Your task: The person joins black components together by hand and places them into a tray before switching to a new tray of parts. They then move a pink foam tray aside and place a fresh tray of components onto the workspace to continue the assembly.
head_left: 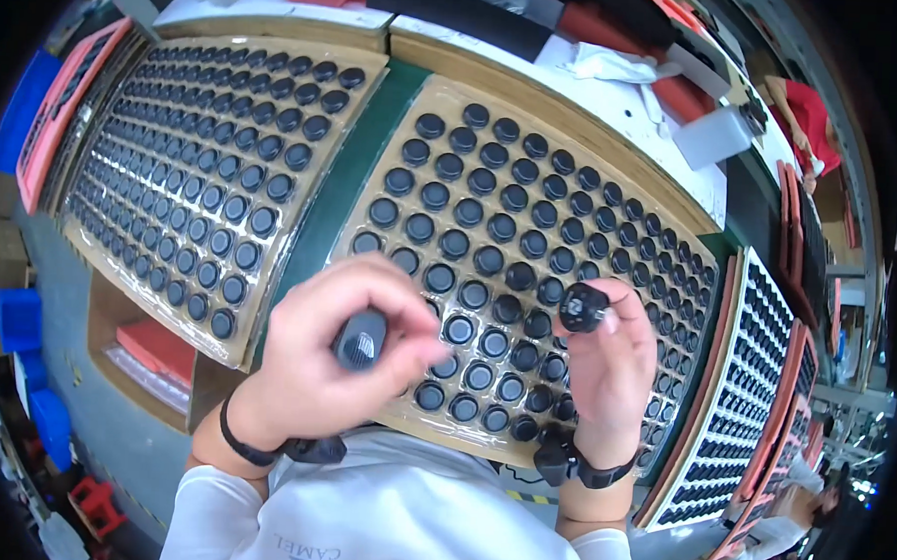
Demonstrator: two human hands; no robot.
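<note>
My left hand (311,339) is curled around a dark grey, rounded object (362,338) with a lighter, ribbed end; its kind does not show. Between the thumb and fingers of my right hand (610,372) is a small black round part (583,308), its face turned up. Both hands hover over the near half of a clear plastic tray (370,239) on a brown board, filled with rows of black round caps (488,259). My hands and wrists cover some of the near caps.
A second tray of similar caps (214,160) lies to the left, past a green strip (321,209). On the right stands a white tray of black parts (734,393). A white shelf (459,45) runs behind, bearing a white box (713,136). A person in red (811,121) is at the far right.
</note>
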